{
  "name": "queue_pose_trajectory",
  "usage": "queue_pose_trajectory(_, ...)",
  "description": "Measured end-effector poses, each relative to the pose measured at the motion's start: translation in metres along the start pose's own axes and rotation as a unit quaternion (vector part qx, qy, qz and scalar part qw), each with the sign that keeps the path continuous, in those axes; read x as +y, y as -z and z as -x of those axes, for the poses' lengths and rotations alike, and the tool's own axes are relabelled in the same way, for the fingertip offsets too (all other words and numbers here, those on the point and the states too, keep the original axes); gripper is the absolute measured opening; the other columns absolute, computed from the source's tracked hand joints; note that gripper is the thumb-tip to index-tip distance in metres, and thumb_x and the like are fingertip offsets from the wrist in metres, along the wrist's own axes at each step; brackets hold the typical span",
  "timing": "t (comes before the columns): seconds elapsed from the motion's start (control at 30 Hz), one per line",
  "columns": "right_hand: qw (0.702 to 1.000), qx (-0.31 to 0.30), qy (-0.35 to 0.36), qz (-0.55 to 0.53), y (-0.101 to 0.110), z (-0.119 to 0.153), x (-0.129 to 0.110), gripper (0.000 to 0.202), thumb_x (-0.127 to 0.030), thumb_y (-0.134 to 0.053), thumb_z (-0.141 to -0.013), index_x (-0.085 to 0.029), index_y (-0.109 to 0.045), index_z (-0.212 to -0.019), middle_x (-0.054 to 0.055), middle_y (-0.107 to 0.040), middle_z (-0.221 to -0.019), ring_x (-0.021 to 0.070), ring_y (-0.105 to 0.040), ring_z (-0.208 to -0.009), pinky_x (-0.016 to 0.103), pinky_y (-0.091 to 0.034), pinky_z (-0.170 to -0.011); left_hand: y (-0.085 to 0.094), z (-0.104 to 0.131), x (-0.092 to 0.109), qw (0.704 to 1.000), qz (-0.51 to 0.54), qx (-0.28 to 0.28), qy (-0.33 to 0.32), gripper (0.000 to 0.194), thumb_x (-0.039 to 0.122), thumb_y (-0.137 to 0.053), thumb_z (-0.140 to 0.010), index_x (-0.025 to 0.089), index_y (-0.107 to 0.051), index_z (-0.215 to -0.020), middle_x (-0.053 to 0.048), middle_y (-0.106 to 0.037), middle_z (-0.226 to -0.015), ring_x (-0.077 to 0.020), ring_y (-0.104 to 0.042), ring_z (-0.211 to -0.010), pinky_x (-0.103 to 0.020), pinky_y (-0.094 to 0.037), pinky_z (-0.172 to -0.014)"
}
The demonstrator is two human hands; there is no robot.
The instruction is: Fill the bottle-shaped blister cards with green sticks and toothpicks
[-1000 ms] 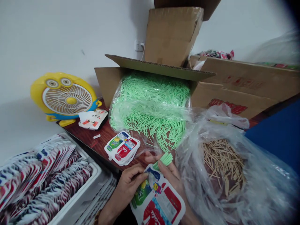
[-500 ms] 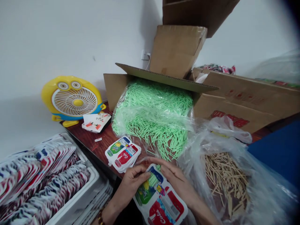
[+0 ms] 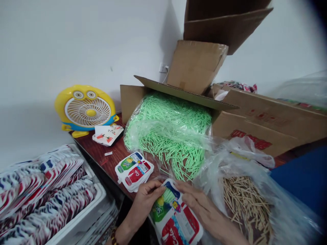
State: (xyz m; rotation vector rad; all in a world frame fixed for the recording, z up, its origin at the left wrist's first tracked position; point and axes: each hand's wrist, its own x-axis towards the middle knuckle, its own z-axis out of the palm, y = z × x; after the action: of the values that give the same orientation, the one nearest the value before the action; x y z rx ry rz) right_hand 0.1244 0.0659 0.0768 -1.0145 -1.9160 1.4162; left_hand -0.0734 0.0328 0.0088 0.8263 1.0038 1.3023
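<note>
A printed packet (image 3: 176,217) with Sprite and Cola pictures is held low in front of me, tilted. Light green sticks show through its clear window near the top. My left hand (image 3: 146,199) pinches its upper left edge between thumb and fingers. My right hand (image 3: 200,204) grips the upper right edge, fingers across the front and the thumb out of sight. Just beyond the left hand lies a small stack of similar packets (image 3: 134,172) on the dark wooden table (image 3: 112,163). Behind both hands, a heap of green sticks (image 3: 168,126) spills from a plastic-lined carton.
A white crate (image 3: 98,195) full of upright packets stands at lower left. A yellow fan (image 3: 89,110) and a tissue pack (image 3: 107,134) sit at the back left. Brown sticks (image 3: 246,204) lie in a clear bag at right. Cardboard boxes (image 3: 196,66) are stacked behind.
My right hand has shifted from the packet's top opening onto its right side and front. The green sticks seen at the opening are now inside. The view has tilted slightly upward.
</note>
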Motion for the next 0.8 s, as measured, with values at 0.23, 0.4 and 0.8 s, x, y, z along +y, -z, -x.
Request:
queue_pose_trajectory(0.23, 0.988, -0.030, 0.034, 0.146, 0.009, -0.012, -0.004, 0.021, -0.036, -0.058, -0.087, -0.027, -0.073, -0.099, 0.004, -0.071, -0.098, 0.0232, -0.062, -0.092, 0.038, -0.047, -0.085, -0.001, -0.002, -0.001, 0.999, -0.042, 0.007, -0.033, 0.024, 0.035, -0.068, -0.080, 0.014, -0.065, -0.069, 0.004, -0.054, -0.062, -0.0103, -0.047, -0.057, -0.020, -0.037, -0.055)
queue_pose_trajectory(0.4, 0.992, -0.026, 0.025, 0.122, 0.003, -0.027, -0.001, 0.030, -0.036, -0.051, -0.091, -0.021, -0.070, -0.075, -0.001, -0.063, -0.069, 0.0154, -0.055, -0.066, 0.027, -0.041, -0.061, 0.002, 0.001, 0.004, 0.997, 0.025, -0.069, 0.022, 0.021, 0.032, -0.070, -0.079, 0.016, -0.070, -0.092, -0.003, -0.069, -0.083, -0.0169, -0.062, -0.077, -0.027, -0.048, -0.072)
queue_pose_trajectory(0.8, 0.999, 0.007, -0.049, 0.017, -0.004, -0.032, 0.018, 0.029, -0.031, -0.063, -0.081, -0.022, -0.060, -0.109, 0.002, -0.067, -0.090, 0.0161, -0.061, -0.079, 0.026, -0.047, -0.068, 0.006, 0.000, -0.012, 0.993, 0.032, -0.082, 0.077, 0.026, 0.034, -0.071, -0.078, 0.014, -0.067, -0.094, -0.005, -0.072, -0.082, -0.0205, -0.067, -0.074, -0.029, -0.049, -0.068)
